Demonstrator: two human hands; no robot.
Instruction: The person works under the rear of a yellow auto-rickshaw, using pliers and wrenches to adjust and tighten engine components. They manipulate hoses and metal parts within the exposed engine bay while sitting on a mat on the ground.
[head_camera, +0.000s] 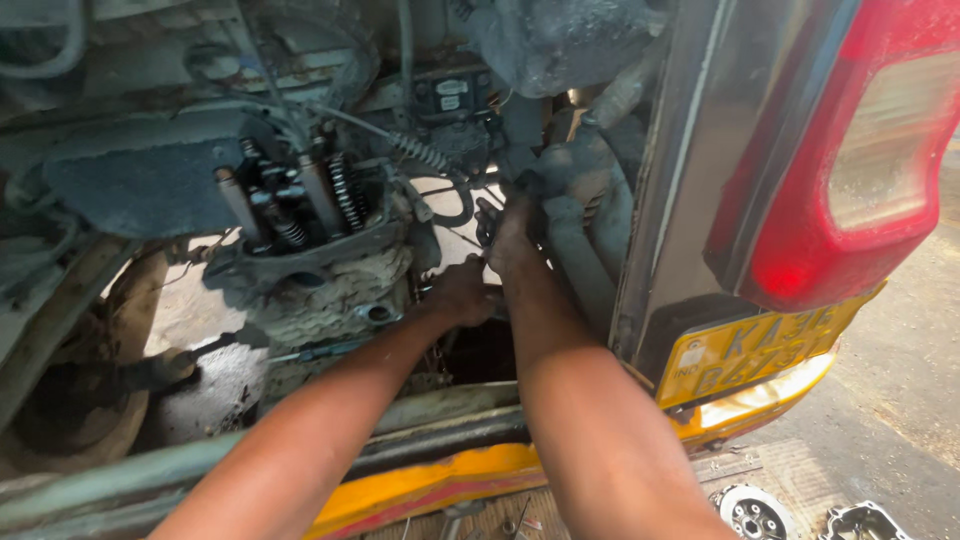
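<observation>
Head view. Both forearms reach far into the open engine bay at the rear of a small yellow-bodied vehicle (430, 485).

The left hand (462, 292) sits low, just right of the engine block (330, 290). Its fingers are curled, knuckles toward the camera. Whether it grips anything cannot be told; the palm side is hidden in shadow.

The right hand (512, 235) is slightly farther and higher, pressed against a grimy grey hose (575, 215) that runs down along the right side of the bay. Its fingers are bent around a dark part at the hose's far end. The hold looks closed, but what exactly is held cannot be made out under the grease.

Left of the hands, the cylinder head (290, 205) stands uncovered, with valve springs (345, 190) and rockers exposed. A coiled spring (420, 150) on a cable lies beyond it.

To the right, a red tail lamp (830, 170) and a yellow number plate (760, 350) sit on the body panel. On the ground, near right, lie two metal engine parts (755, 512), one round.
</observation>
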